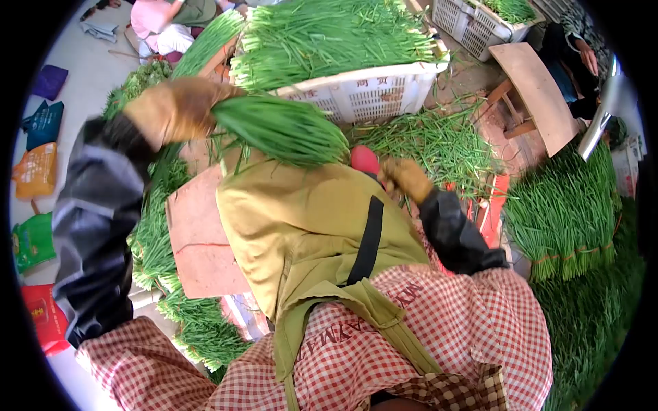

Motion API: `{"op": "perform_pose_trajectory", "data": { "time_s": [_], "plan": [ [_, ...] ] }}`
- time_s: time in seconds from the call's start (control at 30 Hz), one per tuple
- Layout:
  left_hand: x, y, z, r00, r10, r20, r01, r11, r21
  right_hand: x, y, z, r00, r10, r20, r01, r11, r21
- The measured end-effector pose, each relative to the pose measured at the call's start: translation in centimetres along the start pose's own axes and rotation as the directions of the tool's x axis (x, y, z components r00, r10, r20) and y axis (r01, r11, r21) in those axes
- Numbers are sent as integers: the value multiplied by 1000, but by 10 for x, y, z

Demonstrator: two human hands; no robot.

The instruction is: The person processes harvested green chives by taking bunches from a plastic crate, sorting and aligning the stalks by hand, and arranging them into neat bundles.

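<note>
My left hand (171,113), in a tan glove and smeared by motion, is closed around one end of a bunch of garlic chives (281,129). The bunch stretches to the right above my apron-covered lap (295,212). My right hand (409,179), also gloved, has its fingers curled together beside my right knee. Whatever it grips, if anything, is too small to make out. A round pinkish-red thing (364,159) shows just left of those fingers, partly hidden by the apron.
Ahead stands a white plastic crate (373,92) heaped with chives. Loose chives (439,147) litter the ground to its right. Tied bundles (565,212) stand at my right, near a wooden stool (534,96). More chives (199,329) lie on the left. Other people sit farther off.
</note>
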State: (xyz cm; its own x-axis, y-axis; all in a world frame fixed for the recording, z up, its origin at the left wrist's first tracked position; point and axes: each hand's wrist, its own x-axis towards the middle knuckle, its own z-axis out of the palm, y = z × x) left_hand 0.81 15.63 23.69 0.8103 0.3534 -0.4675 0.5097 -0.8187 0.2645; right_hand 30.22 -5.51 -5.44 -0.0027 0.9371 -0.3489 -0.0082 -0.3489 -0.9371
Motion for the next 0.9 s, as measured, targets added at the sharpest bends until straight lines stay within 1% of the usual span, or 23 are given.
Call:
{"op": "perform_pose_trajectory", "data": {
  "time_s": [0.03, 0.07, 0.1, 0.13, 0.17, 0.2, 0.23, 0.27, 0.33, 0.37, 0.4, 0.47, 0.53, 0.6, 0.63, 0.67, 0.7, 0.73, 0.77, 0.8, 0.83, 0.87, 0.9],
  "plan": [
    [-2, -12, -5, 999, -48, -13, 48, 998, 51, -15, -28, 25, 999, 44, 17, -44, 999, -4],
    [-7, -21, -8, 995, -96, -26, 98, 990, 100, -16, -26, 48, 999, 21, 48, -27, 991, 128],
    [-7, -15, -16, 995, -91, -37, 95, 988, 119, -13, -26, 64, 999, -18, 47, 5, 963, 271],
    [-8, 1, -24, 986, -115, -121, 137, 970, 200, -18, -48, 71, 978, -104, 183, 68, 979, 190],
    [-10, 15, -32, 970, -130, -206, 185, 944, 275, -14, -62, 76, 939, -97, 330, 6, 964, 267],
    [-9, 15, -28, 940, -211, -268, 289, 910, 298, -10, -75, 81, 878, -88, 470, -77, 944, 321],
    [-16, 29, -25, 910, -249, -332, 343, 902, 264, 7, -72, 93, 800, -140, 584, -259, 797, 545],
    [-25, 46, -16, 874, -285, -394, 393, 892, 226, 24, -69, 105, 703, -189, 685, -479, 586, 653],
    [-49, 70, 23, 767, -61, -639, 249, 946, 207, 41, -77, 135, 624, -345, 702, -643, 285, 711],
    [-63, 84, 40, 769, -152, -621, 343, 918, 200, 47, -81, 142, 699, -337, 631, -581, 248, 775],
    [-67, 82, 75, 741, -110, -663, 399, 866, 302, 54, -84, 149, 766, -325, 554, -511, 215, 832],
    [-67, 89, 139, 749, -206, -629, 450, 856, 255, 54, -83, 148, 870, -256, 420, -360, 251, 899],
    [-60, 108, 193, 839, -284, -464, 462, 822, 332, 43, -74, 125, 931, -176, 320, -234, 384, 893],
    [-51, 112, 256, 852, -226, -473, 396, 869, 297, 31, -57, 99, 965, -105, 238, -148, 530, 835],
    [-53, 125, 263, 872, -354, -339, 416, 900, 130, 25, -46, 86, 979, -72, 189, -107, 606, 788],
    [-55, 126, 266, 875, -357, -326, 415, 901, 126, 18, -35, 73, 990, -42, 137, -72, 676, 733],
    [-57, 126, 268, 883, -332, -332, 314, 943, -111, 12, -25, 60, 996, -17, 83, -44, 734, 677],
    [-58, 126, 269, 886, -311, -344, 191, 921, -340, 5, -14, 48, 1000, 7, 22, -19, 788, 615],
    [-69, 129, 253, 903, -299, -310, 122, 868, -482, -2, -4, 35, 999, 28, -33, -6, 837, 548],
    [-77, 121, 243, 906, -291, -308, 118, 871, -477, -7, 4, 24, 996, 35, -85, 11, 872, 490],
    [-86, 107, 234, 925, -308, -221, 50, 678, -734, -12, 11, 14, 990, 44, -133, 18, 901, 434],
    [-91, 94, 228, 946, -295, -132, 0, 408, -913, -16, 18, 4, 982, 48, -180, 22, 928, 372],
    [-92, 82, 222, 879, -421, -224, -25, 429, -903, -19, 25, -5, 973, 50, -226, 23, 950, 311]
  ]
}}
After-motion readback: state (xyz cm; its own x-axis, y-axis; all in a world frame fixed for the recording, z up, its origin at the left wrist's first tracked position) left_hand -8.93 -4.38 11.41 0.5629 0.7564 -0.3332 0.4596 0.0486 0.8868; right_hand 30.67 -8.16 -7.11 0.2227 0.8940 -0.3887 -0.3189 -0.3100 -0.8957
